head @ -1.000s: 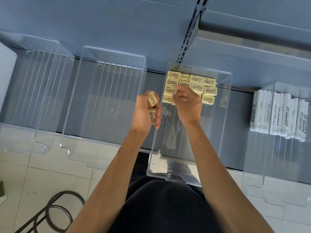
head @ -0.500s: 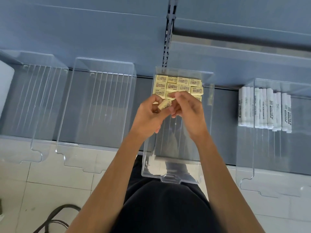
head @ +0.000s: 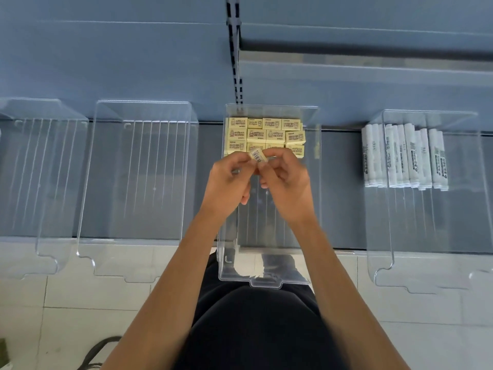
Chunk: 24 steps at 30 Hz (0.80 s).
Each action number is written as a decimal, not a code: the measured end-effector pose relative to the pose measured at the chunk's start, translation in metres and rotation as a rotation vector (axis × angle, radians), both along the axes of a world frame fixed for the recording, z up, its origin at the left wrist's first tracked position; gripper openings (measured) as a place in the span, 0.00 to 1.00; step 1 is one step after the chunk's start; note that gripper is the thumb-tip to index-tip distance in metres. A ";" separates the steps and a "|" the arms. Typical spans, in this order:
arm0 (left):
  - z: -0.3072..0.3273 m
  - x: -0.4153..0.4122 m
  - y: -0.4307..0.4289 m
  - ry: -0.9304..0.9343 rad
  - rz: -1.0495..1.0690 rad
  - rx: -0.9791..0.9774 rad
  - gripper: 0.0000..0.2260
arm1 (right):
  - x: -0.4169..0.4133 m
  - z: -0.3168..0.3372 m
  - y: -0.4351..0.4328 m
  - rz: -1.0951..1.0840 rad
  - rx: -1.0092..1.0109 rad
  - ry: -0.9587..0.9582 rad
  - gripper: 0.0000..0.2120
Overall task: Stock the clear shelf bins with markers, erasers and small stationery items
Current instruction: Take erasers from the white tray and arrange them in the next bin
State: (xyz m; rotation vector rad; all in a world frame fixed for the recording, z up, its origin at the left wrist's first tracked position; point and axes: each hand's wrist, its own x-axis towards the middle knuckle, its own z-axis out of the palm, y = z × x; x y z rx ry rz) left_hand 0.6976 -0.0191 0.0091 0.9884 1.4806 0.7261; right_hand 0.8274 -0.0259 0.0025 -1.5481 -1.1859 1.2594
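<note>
So the left hand (head: pixel 229 180) and right hand (head: pixel 286 180) both pinch a small pale-yellow block eraser (head: pixel 257 156), barcode up, long axis slanting far-left to near-right. Fingers hide its ends.

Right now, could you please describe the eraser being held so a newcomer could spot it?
Find the clear bin holding yellow erasers, third from the left on the grey shelf. Over it, the left hand and right hand pinch one eraser. It alone shows a barcode face.
</note>
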 end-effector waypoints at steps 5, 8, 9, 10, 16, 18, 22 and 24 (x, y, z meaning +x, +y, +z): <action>0.000 -0.001 0.007 -0.014 0.005 -0.037 0.13 | -0.003 -0.008 0.002 -0.015 0.136 -0.210 0.09; 0.000 0.000 0.009 0.037 -0.003 -0.033 0.16 | -0.004 -0.015 0.007 -0.018 0.202 -0.288 0.08; -0.001 0.000 0.009 0.042 -0.010 -0.027 0.17 | -0.003 -0.018 0.007 -0.014 0.220 -0.311 0.09; 0.000 0.001 0.009 0.055 -0.019 -0.022 0.18 | -0.002 -0.019 0.008 -0.012 0.231 -0.330 0.09; -0.002 0.002 0.015 0.086 -0.017 -0.032 0.09 | 0.015 -0.026 0.007 -0.042 0.177 -0.385 0.10; -0.002 0.002 0.017 0.090 -0.029 -0.044 0.09 | 0.020 -0.027 0.008 -0.043 0.156 -0.403 0.10; -0.001 0.001 0.017 0.098 -0.077 -0.076 0.09 | 0.019 -0.022 0.011 -0.066 0.102 -0.338 0.09; -0.001 0.001 0.019 0.097 -0.100 -0.102 0.11 | 0.016 -0.018 0.012 -0.044 0.056 -0.277 0.04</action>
